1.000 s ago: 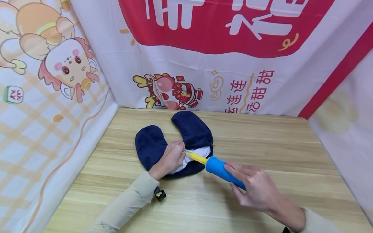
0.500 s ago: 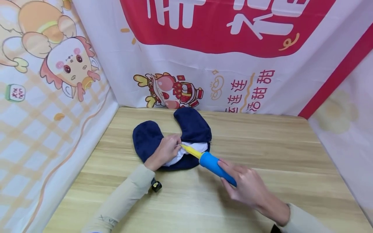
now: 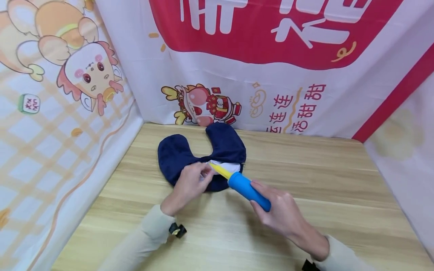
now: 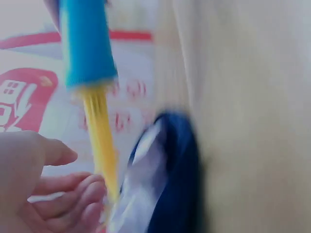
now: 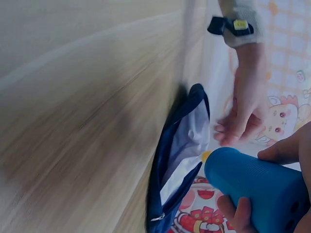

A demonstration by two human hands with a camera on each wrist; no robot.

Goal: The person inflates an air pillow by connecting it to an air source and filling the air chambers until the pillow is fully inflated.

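Observation:
A navy U-shaped neck pillow (image 3: pixel 173 154) lies on the table, its curved side toward me. White inner material (image 3: pixel 232 167) shows through its open zip (image 5: pixel 156 218). My right hand (image 3: pixel 283 210) grips the blue barrel of a hand air pump (image 3: pixel 249 192). The pump's yellow nozzle (image 3: pixel 220 170) points at the white material; whether its tip sits in a valve is hidden. Beside that tip is my left hand (image 3: pixel 191 182). In the left wrist view the left thumb (image 4: pixel 60 153) stands apart from the loosely bent fingers (image 4: pixel 87 194), which are close to the nozzle.
The wood-grain table (image 3: pixel 322 173) extends on both sides of the pillow. A printed cloth (image 3: pixel 271 75) hangs behind it, and another patterned cloth (image 3: pixel 68 150) borders the left side. Dark straps (image 3: pixel 178 230) are worn at the wrists.
The left fingers have loosened from the white material at the nozzle tip. Pillow and pump have shifted slightly away from me, and the right hand keeps its grip on the pump.

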